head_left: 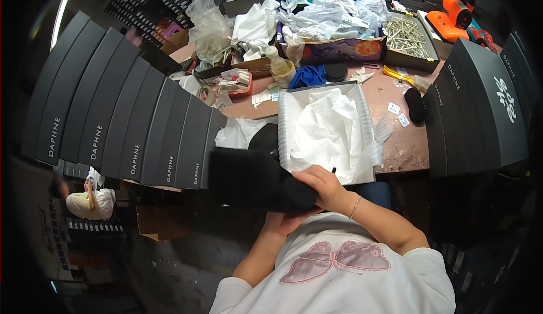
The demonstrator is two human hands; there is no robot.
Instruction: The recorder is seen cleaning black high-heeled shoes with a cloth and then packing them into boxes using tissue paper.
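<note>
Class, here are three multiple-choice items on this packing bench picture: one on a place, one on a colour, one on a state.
1. Where does the open box lined with white tissue paper sit?
A. on the table
B. on the floor
C. on a shelf

2. What colour is the boot?
A. red
B. black
C. white

3. How is the boot held?
A. by no hand
B. by one hand
C. by both hands

1 A: it rests on the brown table.
2 B: the boot is dark throughout.
3 C: right hand on top, left hand beneath.
</note>
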